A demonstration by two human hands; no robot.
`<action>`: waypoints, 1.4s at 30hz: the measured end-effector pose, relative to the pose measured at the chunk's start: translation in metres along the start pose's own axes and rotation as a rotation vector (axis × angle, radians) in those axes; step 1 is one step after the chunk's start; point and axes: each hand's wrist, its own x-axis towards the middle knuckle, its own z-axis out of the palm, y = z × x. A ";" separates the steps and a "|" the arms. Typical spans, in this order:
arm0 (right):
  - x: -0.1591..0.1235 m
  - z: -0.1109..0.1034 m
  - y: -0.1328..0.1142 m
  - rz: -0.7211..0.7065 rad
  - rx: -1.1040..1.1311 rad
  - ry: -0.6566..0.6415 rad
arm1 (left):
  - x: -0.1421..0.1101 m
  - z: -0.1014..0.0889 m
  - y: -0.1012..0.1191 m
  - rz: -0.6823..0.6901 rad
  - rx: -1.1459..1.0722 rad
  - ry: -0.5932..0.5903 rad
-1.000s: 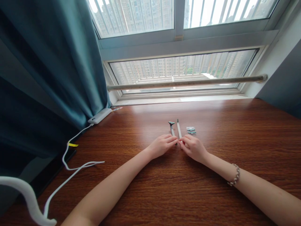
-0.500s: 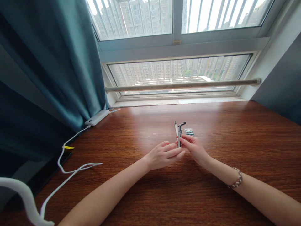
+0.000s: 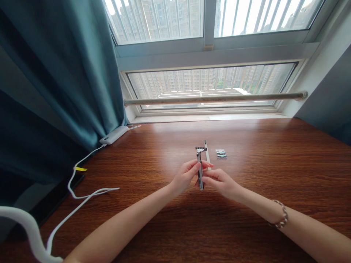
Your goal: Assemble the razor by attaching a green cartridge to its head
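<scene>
A razor [image 3: 200,171] with a dark and silver handle stands nearly upright between my hands, its head at the top. My left hand [image 3: 184,177] pinches the handle near its middle, thumb in front. The fingers of my right hand [image 3: 223,184] close on the lower handle from the right; their tips are partly hidden behind it. Just behind my hands, a white toothbrush-like stick [image 3: 207,152] with a dark end lies on the table. To its right is a small clear pack of razor cartridges [image 3: 221,153].
The brown wooden table [image 3: 153,146] reaches to a window with a rail [image 3: 219,98]. At the left, a white power bank-like device [image 3: 114,135] lies by the blue curtain [image 3: 68,73], with a white cable [image 3: 79,160] and a thicker white tube [image 3: 26,226] in front.
The razor has moved left and toward me, and turned so its head shows broadside. My left hand has taken hold of the handle; my right hand has shifted lower on it.
</scene>
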 end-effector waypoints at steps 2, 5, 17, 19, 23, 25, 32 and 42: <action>-0.001 -0.007 0.002 0.012 -0.142 -0.028 | 0.000 0.000 0.003 0.043 -0.133 0.054; -0.002 -0.019 0.005 0.049 -0.213 0.131 | 0.002 -0.004 0.007 0.008 -0.330 0.041; 0.007 -0.028 0.000 0.033 0.309 0.267 | 0.000 -0.006 0.004 -0.262 -0.275 -0.105; 0.007 -0.026 0.000 0.022 0.351 0.250 | 0.000 -0.006 0.004 -0.259 -0.230 -0.109; 0.007 -0.023 -0.001 0.008 0.402 0.248 | 0.000 -0.006 0.004 -0.252 -0.191 -0.120; 0.007 -0.023 -0.002 0.009 0.415 0.250 | 0.000 -0.006 0.005 -0.245 -0.180 -0.130; 0.006 -0.022 0.000 -0.013 0.439 0.259 | 0.000 -0.006 0.005 -0.262 -0.143 -0.109; 0.006 -0.023 0.003 -0.020 0.474 0.239 | 0.000 -0.007 0.005 -0.247 -0.124 -0.108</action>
